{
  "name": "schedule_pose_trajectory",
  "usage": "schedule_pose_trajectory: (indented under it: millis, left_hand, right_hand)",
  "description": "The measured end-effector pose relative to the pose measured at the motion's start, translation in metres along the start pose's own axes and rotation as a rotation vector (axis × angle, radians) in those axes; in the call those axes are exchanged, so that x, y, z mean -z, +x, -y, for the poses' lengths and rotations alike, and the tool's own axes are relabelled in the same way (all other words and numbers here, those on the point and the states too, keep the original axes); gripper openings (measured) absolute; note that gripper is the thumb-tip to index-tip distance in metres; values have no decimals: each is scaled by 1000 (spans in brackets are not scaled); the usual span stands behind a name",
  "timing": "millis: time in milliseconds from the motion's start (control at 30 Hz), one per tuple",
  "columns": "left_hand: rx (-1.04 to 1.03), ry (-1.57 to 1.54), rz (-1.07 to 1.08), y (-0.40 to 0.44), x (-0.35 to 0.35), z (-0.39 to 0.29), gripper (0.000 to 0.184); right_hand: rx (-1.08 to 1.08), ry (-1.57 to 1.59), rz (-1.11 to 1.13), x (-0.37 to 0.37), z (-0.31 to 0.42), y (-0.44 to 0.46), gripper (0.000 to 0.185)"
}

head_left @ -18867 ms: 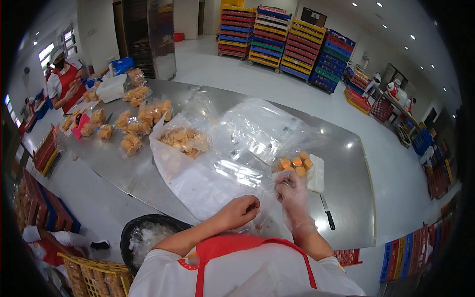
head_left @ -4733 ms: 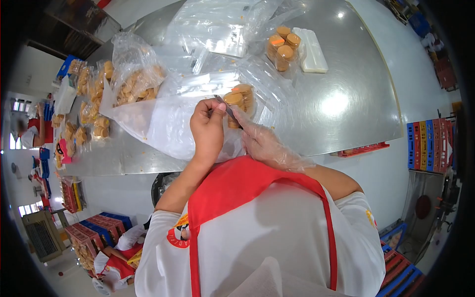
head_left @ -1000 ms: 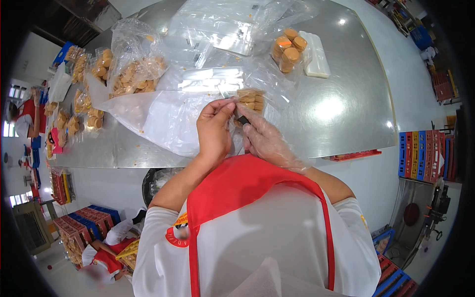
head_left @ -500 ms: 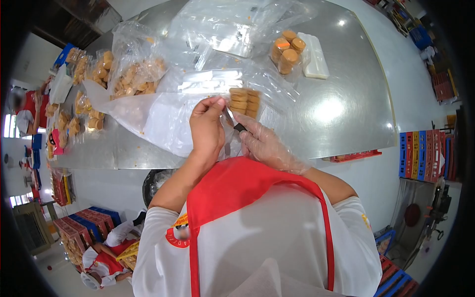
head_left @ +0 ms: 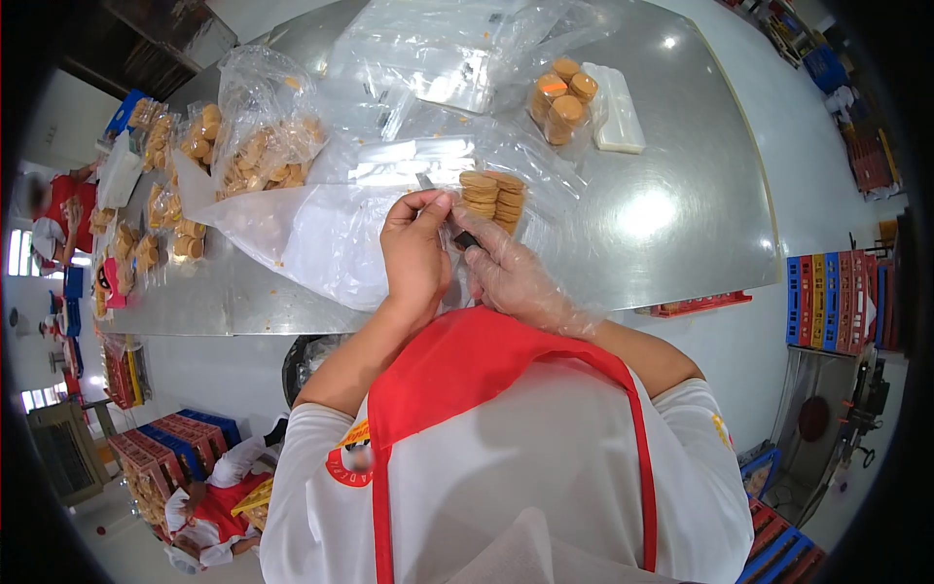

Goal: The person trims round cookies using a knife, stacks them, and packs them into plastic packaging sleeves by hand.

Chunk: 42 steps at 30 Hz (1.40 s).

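Note:
My right hand [head_left: 511, 277], in a clear plastic glove, is closed round the black handle of a knife [head_left: 466, 239]. The blade points up and left, past the fingertips of my bare left hand [head_left: 416, 243]. That hand is pinched; what lies between its fingertips is too small to tell. Just beyond my hands, a clear pack of stacked round biscuits [head_left: 492, 198] lies on plastic film. Another biscuit pack [head_left: 562, 102] with an orange label sits farther back, beside a white block-shaped object [head_left: 614, 109].
Clear plastic bags [head_left: 428, 58] lie at the table's back. A large bag of biscuits [head_left: 265, 161] and several small packs [head_left: 187, 237] are to the left. A black-lined bin [head_left: 304, 362] stands below the table edge [head_left: 233, 333]. Two people in red aprons are at the left.
Over the last second the biscuit pack has shifted and turned slightly beyond my hands. The knife has tilted, and both hands have moved a little but stay close together.

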<state>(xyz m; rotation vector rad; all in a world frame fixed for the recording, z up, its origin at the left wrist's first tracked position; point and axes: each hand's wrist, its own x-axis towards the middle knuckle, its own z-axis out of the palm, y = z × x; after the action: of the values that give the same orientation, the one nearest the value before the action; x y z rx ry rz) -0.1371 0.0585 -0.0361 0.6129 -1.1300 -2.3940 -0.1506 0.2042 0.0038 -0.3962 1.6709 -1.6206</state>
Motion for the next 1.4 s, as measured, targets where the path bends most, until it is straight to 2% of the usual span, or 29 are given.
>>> schedule_pose_trajectory:
  millis: [167, 367, 467, 567, 767, 867, 967, 1000, 1100, 1167, 1400]
  left_hand:
    - [-83, -31, 6, 16, 11, -5, 4]
    - [-59, -35, -27, 14, 16, -1, 6]
    - [-85, -21, -21, 6, 5, -5, 6]
    - [-30, -17, -7, -3, -1, -1, 6]
    - [-102, 15, 24, 7, 9, 0, 8]
    - [-66, 28, -5, -3, -1, 1, 7]
    - [-129, -22, -18, 12, 11, -3, 8]
    - [-156, -38, 5, 12, 8, -8, 8]
    - [-62, 104, -70, -4, -3, -3, 8]
    - [-87, 12, -5, -5, 0, 4, 7]
    - [-173, -39, 14, 18, 18, -12, 8]
  right_hand:
    - [-69, -52, 42, -1, -7, 0, 51]
    - [112, -62, -6, -7, -28, 8, 50]
    - [-19, -107, 8, -4, -14, 4, 49]
    - [63, -25, -38, -8, -7, 5, 48]
    - [82, -113, 28, -5, -19, 6, 51]
    - [-33, 120, 47, -5, 2, 0, 51]
    - [-111, 90, 75, -2, 4, -7, 49]
    - [-114, 87, 66, -2, 5, -9, 49]
    - [-112, 127, 50, -4, 5, -9, 49]
    - [-98, 221, 46, -3, 0, -3, 50]
    - [-147, 50, 109, 18, 5, -23, 47]
